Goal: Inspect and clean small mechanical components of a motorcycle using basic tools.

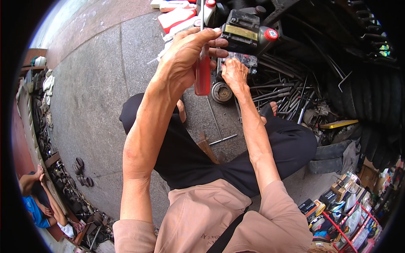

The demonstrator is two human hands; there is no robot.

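Observation:
My left hand (187,50) grips a screwdriver (203,76) with a clear red handle, its metal shaft pointing up and away. Further right, my right hand (235,72) has its fingers curled down at a dark box with a see-through top (249,61). What those fingers hold, if anything, is hidden beneath them. Just beyond that box stands a black battery (241,31) with a yellowish strip. Close below my right hand lies a round metal part (222,92). A T-shaped metal bar (223,139) rests on the floor between my legs.
Red and white bottles (177,19) stand at the far edge, and a dark bottle with a red cap (271,34) is beside the battery. Metal rods (291,95) pile up at right, near stacked tyres (350,97). Another person (40,206) sits at far left.

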